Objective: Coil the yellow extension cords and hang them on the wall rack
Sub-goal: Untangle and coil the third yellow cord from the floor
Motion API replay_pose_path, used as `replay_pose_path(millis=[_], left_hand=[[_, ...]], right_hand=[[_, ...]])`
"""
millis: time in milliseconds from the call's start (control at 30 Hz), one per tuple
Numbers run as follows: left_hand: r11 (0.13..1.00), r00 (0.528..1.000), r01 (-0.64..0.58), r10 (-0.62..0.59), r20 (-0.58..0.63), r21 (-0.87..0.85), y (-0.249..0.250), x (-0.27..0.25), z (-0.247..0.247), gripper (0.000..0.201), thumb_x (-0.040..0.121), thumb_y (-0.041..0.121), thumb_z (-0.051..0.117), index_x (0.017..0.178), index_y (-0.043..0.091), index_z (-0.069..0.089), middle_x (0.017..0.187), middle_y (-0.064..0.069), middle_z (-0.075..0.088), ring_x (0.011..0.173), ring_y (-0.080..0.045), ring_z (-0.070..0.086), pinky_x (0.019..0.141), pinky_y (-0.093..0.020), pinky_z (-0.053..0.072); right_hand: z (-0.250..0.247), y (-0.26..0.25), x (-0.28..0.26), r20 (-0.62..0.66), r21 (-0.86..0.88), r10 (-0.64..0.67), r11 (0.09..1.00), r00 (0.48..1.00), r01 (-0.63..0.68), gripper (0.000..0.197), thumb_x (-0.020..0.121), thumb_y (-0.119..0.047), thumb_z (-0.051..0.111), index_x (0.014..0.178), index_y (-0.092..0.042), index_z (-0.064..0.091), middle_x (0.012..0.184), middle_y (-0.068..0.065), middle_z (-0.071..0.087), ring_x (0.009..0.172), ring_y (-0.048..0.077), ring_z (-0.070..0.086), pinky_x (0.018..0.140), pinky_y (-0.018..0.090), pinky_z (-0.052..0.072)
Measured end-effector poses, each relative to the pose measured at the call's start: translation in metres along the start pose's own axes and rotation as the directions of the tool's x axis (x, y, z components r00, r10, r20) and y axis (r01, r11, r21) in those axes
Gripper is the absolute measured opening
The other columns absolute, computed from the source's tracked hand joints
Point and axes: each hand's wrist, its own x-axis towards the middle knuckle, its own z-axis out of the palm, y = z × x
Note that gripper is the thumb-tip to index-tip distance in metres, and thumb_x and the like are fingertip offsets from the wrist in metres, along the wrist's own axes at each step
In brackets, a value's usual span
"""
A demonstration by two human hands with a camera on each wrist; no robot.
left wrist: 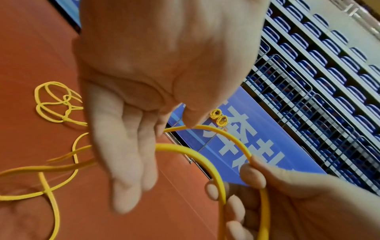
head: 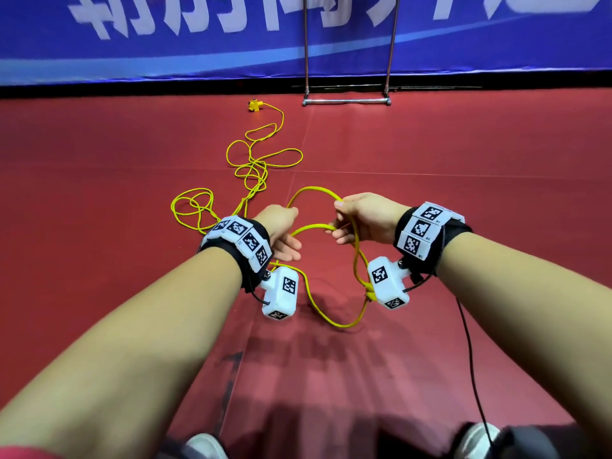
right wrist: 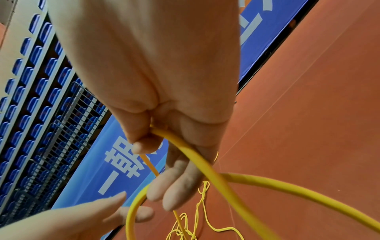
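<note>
A long yellow extension cord [head: 255, 160] lies in loose tangles on the red floor, its yellow socket end [head: 254, 105] near the wall. My right hand [head: 341, 220] pinches the cord between thumb and fingers and holds up two loops [right wrist: 205, 168]. My left hand [head: 291, 246] sits just left of it with straight fingers [left wrist: 131, 154]; the loops run past its thumb and behind its fingers. A knot-like twist [head: 369, 291] hangs below the right wrist. The wire wall rack [left wrist: 287, 97] stands ahead, with small coiled yellow cords [left wrist: 219, 117] hanging on it.
The rack's metal foot bar [head: 346, 101] rests on the floor by the blue banner [head: 165, 44]. Another cord loop [head: 192, 207] lies left of my left wrist. A black cable [head: 470, 359] hangs from the right wrist. Shoes [head: 205, 447] show at the bottom edge.
</note>
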Motion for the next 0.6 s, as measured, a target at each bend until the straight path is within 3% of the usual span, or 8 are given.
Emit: replay_pose_path(millis=[67,167,267,367,433,467,533,600], left_hand=[[0.999,0.995,0.039,-0.037,0.089,-0.022,0.001,-0.001,-0.002,0.048,0.104,0.049,0.029,0.134,0.012,0.037,0.084,-0.018,0.067,0.061,-0.031,0.069,0.047,-0.036,0.058],[0.993,0.995,0.041,-0.031,0.098,-0.106,0.001,0.004,-0.003,0.036,0.103,0.044,0.04,0.105,0.009,0.05,0.088,-0.015,0.064,0.073,-0.029,0.064,0.065,-0.045,0.057],[0.982,0.999,-0.039,0.034,-0.028,-0.186,0.004,0.008,-0.003,0.03,0.099,0.038,0.051,0.088,0.01,0.054,0.081,-0.011,0.06,0.064,-0.023,0.057,0.057,-0.04,0.057],[0.96,0.962,-0.176,0.12,-0.245,-0.22,0.008,0.011,-0.008,0.013,0.093,0.019,0.061,0.089,0.009,0.055,0.074,-0.01,0.052,0.059,-0.021,0.052,0.054,-0.04,0.057],[0.928,0.936,-0.248,0.155,-0.317,-0.278,0.01,0.011,-0.012,0.006,0.091,0.005,0.056,0.094,0.011,0.053,0.076,-0.009,0.052,0.058,-0.021,0.054,0.049,-0.037,0.056],[0.91,0.926,-0.278,0.169,-0.337,-0.307,0.01,0.012,-0.014,0.013,0.09,0.0,0.051,0.092,0.013,0.054,0.078,-0.009,0.053,0.058,-0.02,0.055,0.044,-0.034,0.055],[0.88,0.912,-0.329,0.202,-0.356,-0.344,0.012,0.014,-0.015,0.025,0.09,-0.005,0.04,0.088,0.016,0.054,0.083,-0.007,0.053,0.057,-0.02,0.057,0.04,-0.032,0.054],[0.857,0.909,-0.365,0.243,-0.339,-0.364,0.015,0.011,-0.013,0.028,0.092,-0.006,0.034,0.096,0.014,0.054,0.086,-0.006,0.053,0.055,-0.02,0.057,0.041,-0.032,0.054]], right_hand=[[-0.001,0.003,0.001,0.01,0.049,0.028,0.998,1.0,-0.029,0.035,0.106,-0.021,0.037,0.074,-0.009,0.046,0.078,0.016,0.059,0.071,0.028,0.063,0.062,0.034,0.059],[-0.003,0.005,0.001,0.013,0.116,0.058,0.992,0.998,-0.059,0.037,0.106,-0.021,0.036,0.073,-0.009,0.047,0.078,0.016,0.061,0.072,0.029,0.065,0.067,0.038,0.06],[-0.006,0.009,0.005,-0.053,0.155,0.104,0.983,0.993,-0.095,0.037,0.106,-0.02,0.034,0.075,-0.008,0.05,0.075,0.012,0.059,0.064,0.025,0.066,0.063,0.036,0.06],[-0.018,0.019,0.009,-0.227,0.15,0.165,0.98,0.96,-0.133,0.031,0.106,-0.017,0.033,0.081,-0.012,0.05,0.063,0.006,0.049,0.042,0.015,0.058,0.051,0.032,0.058],[-0.028,0.03,0.012,-0.326,0.163,0.181,0.978,0.928,-0.133,0.029,0.104,-0.01,0.03,0.082,-0.017,0.047,0.056,0.005,0.045,0.036,0.015,0.05,0.053,0.035,0.057],[-0.032,0.036,0.012,-0.365,0.158,0.195,0.977,0.91,-0.146,0.031,0.102,-0.007,0.026,0.08,-0.019,0.045,0.056,0.006,0.044,0.037,0.016,0.049,0.056,0.037,0.056],[-0.038,0.05,0.01,-0.412,0.123,0.229,0.973,0.882,-0.195,0.031,0.099,-0.004,0.022,0.08,-0.019,0.043,0.06,0.008,0.045,0.043,0.021,0.052,0.06,0.04,0.054],[-0.041,0.067,0.007,-0.424,0.04,0.257,0.963,0.868,-0.266,0.029,0.097,0.0,0.024,0.085,-0.017,0.045,0.063,0.01,0.047,0.051,0.024,0.057,0.063,0.041,0.052]])
